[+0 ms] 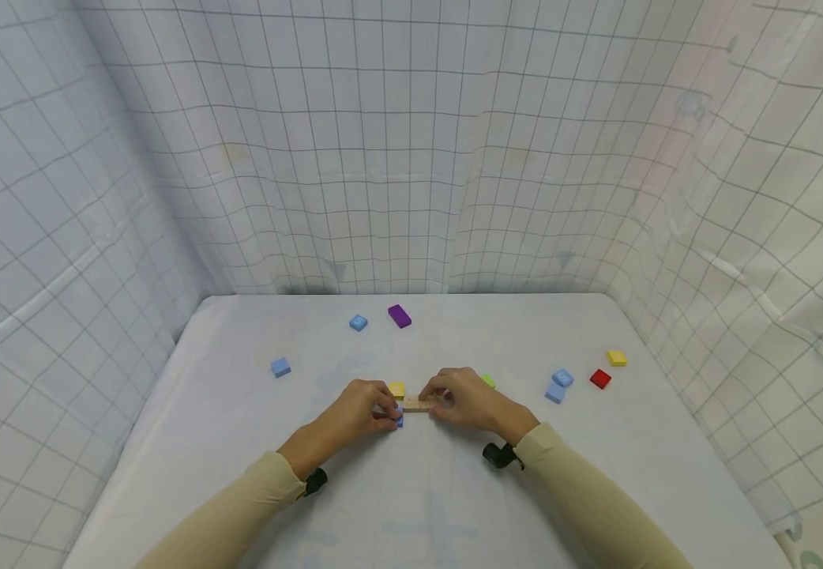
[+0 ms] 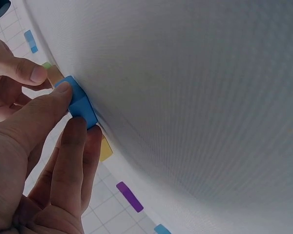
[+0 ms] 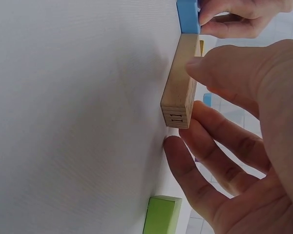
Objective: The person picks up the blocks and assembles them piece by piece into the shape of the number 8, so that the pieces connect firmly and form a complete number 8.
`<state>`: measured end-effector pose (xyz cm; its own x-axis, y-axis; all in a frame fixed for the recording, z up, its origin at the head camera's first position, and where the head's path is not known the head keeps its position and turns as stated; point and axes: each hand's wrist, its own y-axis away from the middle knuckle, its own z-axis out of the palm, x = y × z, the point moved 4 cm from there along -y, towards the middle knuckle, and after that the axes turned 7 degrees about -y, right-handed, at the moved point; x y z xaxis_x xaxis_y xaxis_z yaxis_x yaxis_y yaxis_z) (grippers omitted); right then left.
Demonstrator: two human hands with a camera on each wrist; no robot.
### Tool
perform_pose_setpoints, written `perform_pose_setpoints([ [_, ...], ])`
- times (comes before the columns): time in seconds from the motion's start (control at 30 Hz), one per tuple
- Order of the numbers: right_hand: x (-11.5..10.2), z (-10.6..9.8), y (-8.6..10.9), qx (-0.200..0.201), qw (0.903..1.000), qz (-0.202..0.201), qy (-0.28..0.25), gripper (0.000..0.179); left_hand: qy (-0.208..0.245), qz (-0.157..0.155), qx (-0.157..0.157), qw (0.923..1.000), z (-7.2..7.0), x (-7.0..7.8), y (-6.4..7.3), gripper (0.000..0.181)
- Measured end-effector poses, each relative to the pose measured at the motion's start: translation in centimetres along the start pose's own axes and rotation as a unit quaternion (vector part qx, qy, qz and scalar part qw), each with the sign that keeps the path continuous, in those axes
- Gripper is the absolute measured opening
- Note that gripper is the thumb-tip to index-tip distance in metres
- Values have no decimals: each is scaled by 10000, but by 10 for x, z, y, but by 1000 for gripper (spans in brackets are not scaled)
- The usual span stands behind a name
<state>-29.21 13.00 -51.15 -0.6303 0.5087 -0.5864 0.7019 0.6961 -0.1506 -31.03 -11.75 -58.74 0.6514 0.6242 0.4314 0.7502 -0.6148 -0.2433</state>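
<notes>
Between thumb and fingertips my left hand pinches a blue block low over the white table. In the right wrist view, this block stands end to end with a long wooden block that bears dark marks on its end face. My right hand grips the wooden block, thumb on one side and fingers on the other. A yellow block lies just behind where the two blocks meet. Close beyond the right hand sits a green block, mostly covered by that hand in the head view.
A purple block and a blue block lie at the back. Another blue block is at left. On the right are two blue blocks together, a red block and a yellow block. Gridded white curtains surround the table.
</notes>
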Motion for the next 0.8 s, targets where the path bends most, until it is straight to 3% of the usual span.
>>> perform_pose_setpoints([
  [0.37,-3,-15,8,278,9985,-285,371,27,-66,21,17,10000,1,0,0,15],
  [0.53,0,-28,14,398,9984,-193,363,29,9,34,53,10000,-2,2,1,15],
  [0.8,12,-51,32,764,9958,-271,436,30,-9,460,259,9986,-10,19,4,14],
])
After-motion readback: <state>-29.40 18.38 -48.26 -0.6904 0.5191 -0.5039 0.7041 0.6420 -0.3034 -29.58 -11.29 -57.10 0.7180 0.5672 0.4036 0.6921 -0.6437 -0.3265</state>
